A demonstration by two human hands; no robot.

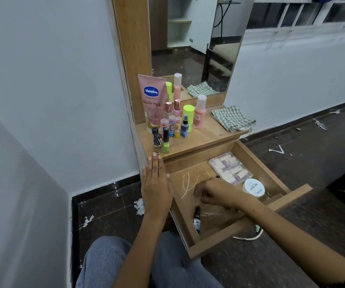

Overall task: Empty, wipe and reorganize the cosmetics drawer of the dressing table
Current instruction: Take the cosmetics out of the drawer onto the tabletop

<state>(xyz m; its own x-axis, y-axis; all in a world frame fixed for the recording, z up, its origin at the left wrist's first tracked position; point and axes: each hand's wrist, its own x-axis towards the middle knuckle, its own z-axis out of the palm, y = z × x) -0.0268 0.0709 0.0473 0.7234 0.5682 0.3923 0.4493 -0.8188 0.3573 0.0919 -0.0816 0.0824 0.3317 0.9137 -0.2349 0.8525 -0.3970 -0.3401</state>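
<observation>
The wooden drawer (pixel 213 239) of the dressing table stands pulled out. Inside lie a clear flat case of small rolls (pixel 229 168), a white-lidded round jar (pixel 253 188) and a small dark bottle (pixel 196 220) on its side. White scratch marks show on the drawer floor. My right hand (pixel 213 193) reaches into the drawer with curled fingers; what they hold is hidden. My left hand (pixel 156 183) rests flat, fingers straight, on the drawer's left edge by the tabletop (pixel 204 136). Several bottles stand there: a pink Vaseline tube (pixel 151 98), nail polishes (pixel 161 142), a green-capped stick (pixel 188 117).
A folded green checked cloth (pixel 232 118) lies on the tabletop's right side under the mirror (pixel 190 44). White walls flank the table. Paper scraps (pixel 139 206) litter the dark floor. My knees in blue jeans (pixel 126 262) are below the drawer.
</observation>
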